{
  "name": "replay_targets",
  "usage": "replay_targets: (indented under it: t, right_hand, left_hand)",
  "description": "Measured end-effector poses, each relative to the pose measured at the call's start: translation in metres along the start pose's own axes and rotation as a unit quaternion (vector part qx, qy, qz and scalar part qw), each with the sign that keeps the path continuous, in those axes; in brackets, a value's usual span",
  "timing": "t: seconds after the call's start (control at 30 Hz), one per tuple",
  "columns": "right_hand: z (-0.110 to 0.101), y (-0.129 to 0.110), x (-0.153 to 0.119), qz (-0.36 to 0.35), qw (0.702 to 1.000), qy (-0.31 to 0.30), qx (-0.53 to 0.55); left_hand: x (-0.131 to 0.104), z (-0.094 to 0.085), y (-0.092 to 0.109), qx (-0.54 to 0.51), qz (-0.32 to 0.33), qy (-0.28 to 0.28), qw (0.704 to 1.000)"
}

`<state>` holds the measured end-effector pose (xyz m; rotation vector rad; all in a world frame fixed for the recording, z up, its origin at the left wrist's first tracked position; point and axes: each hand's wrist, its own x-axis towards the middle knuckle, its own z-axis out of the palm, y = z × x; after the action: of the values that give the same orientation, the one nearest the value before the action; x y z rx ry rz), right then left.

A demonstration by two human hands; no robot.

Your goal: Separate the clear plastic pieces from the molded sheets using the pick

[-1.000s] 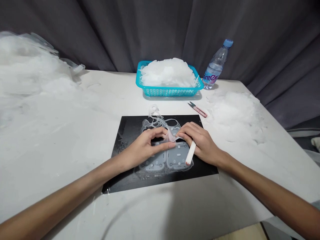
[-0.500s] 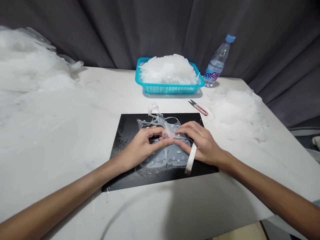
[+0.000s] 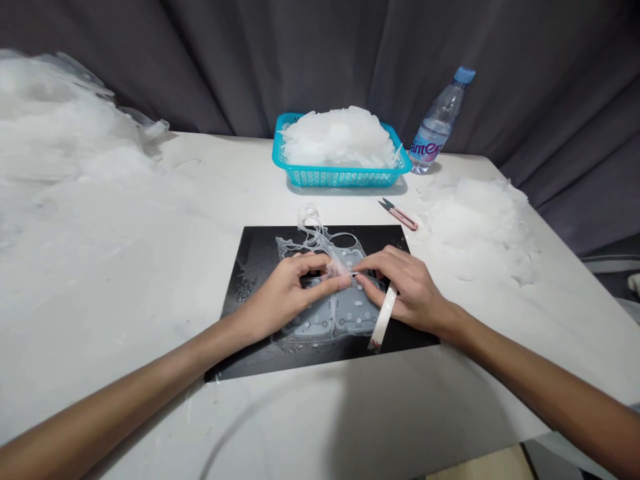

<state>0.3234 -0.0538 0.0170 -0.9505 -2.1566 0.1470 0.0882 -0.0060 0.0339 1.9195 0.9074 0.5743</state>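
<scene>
A translucent, rubbery moulded sheet [image 3: 356,313] with rounded panels and small holes lies on a black board [image 3: 250,363]. Its thin, stringy trim is bunched up in the middle. My left hand [image 3: 295,283] pinches this bunched trim between thumb and fingers. Close on its right, my right hand [image 3: 405,287] is closed around a slim flat white tool, apparently tweezers [image 3: 383,320], whose rear end sticks out below the palm. Its thumb and forefinger meet near the bunched trim, and a thin tip shows between them. Part of the sheet is hidden under both hands.
A turquoise basket [image 3: 345,175] heaped with white translucent pieces stands at the back, beside a water bottle [image 3: 427,140]. Pink-handled thread snips [image 3: 400,216] lie behind the board. Translucent scraps form a large heap [image 3: 65,127] at left and a smaller pile [image 3: 475,227] at right.
My right hand's fingertips have shifted slightly right, away from my left thumb, opening a small gap. My left hand keeps its pinch, and the view has moved a little.
</scene>
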Motion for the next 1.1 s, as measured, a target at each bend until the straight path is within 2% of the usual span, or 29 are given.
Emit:
replay_targets:
  t: [0.43, 0.67, 0.77, 0.9, 1.1]
  right_hand:
    - [-0.0002, -0.0003, 0.0008, 0.007, 1.0, -0.011, -0.011]
    - [-0.0015, 0.0007, 0.0004, 0.006, 1.0, -0.029, -0.01]
    - [-0.0012, 0.0006, 0.0006, -0.004, 1.0, -0.017, -0.005]
    - [0.0009, 0.0022, -0.0006, -0.02, 1.0, -0.002, 0.001]
    - [0.0011, 0.0037, -0.0013, -0.025, 0.999, -0.012, -0.022]
  left_hand:
    - [0.0006, -0.0029, 0.0044, -0.017, -0.013, -0.033, 0.999]
    - [0.0016, -0.0051, 0.0019, 0.013, -0.037, -0.053, 0.998]
    - [0.0015, -0.0053, 0.0015, 0.013, -0.043, -0.053, 0.998]
    - [0.0008, -0.0059, 0.0018, 0.018, -0.036, -0.042, 0.998]
    - [-0.0009, -0.0057, -0.0037, 0.054, -0.004, -0.035, 0.998]
